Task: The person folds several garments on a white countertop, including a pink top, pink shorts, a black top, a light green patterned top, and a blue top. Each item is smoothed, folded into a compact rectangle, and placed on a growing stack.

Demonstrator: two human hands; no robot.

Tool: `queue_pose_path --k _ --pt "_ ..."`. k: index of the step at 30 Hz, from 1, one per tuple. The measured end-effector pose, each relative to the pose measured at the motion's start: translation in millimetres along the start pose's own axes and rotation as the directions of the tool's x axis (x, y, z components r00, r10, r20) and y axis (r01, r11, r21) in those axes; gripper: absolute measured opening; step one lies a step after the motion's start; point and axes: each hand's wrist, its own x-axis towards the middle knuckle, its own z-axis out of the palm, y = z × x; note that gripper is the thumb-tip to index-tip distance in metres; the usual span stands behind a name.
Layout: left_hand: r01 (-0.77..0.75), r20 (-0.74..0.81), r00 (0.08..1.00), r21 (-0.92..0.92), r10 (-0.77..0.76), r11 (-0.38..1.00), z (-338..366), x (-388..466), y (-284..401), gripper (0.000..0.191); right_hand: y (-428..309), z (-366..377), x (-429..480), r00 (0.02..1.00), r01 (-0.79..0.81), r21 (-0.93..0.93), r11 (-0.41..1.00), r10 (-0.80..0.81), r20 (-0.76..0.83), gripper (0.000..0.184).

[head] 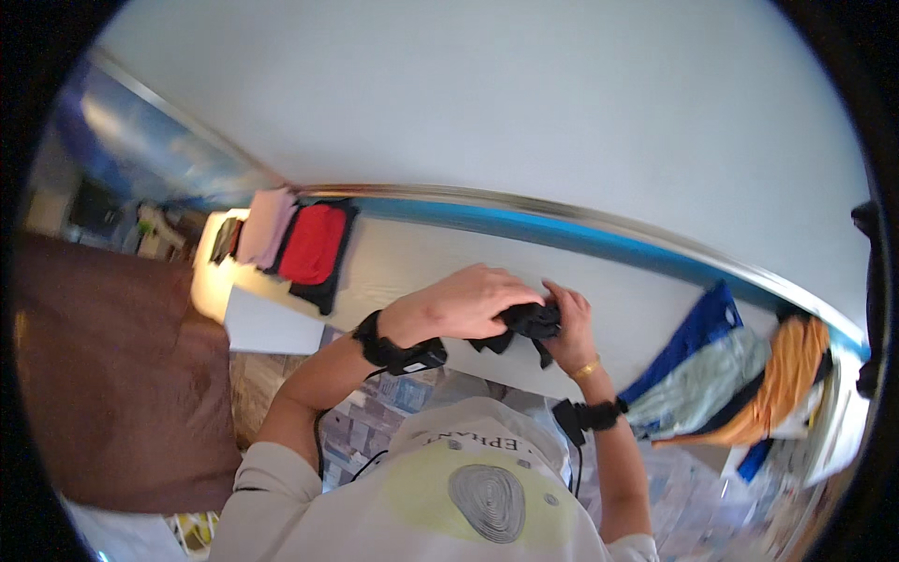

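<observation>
Between my two hands is a bunched piece of black cloth [535, 322], held just above a long white tabletop [421, 260]. My left hand [474, 303] grips its left side, with the thumb and fingers around it. From the right, my right hand [572, 319] pinches the other side. Dark ends of cloth [491, 342] hang below the bundle; whether they are part of the same piece I cannot tell. Both wrists carry black straps with small devices.
Folded clothes lie at the table's left end, among them a red garment [314, 244] and a pink stack [265, 226]. On the right, blue trousers [692, 337], a pale green garment [709, 383] and an orange one [786, 379] overhang the edge. A brown cloth-covered surface [119, 379] stands left.
</observation>
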Motion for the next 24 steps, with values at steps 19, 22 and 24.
queue_pose_path --k 19,22,24 --pt "-0.010 0.189 0.982 0.077 -0.005 0.997 95.4 -5.5 3.6 0.052 63.8 3.2 -53.3 0.982 0.189 -0.312 0.931 -0.182 0.052 0.024" --pt "0.029 0.265 0.964 -0.132 0.007 0.991 132.3 -3.3 -16.4 0.045 79.6 16.5 -96.1 0.973 0.082 -0.341 0.937 0.000 0.233 0.026" --pt "0.136 0.366 0.930 -0.259 -0.033 0.956 143.8 2.9 -31.6 0.049 82.8 20.8 -111.6 0.948 -0.016 -0.342 0.940 0.123 0.292 0.028"
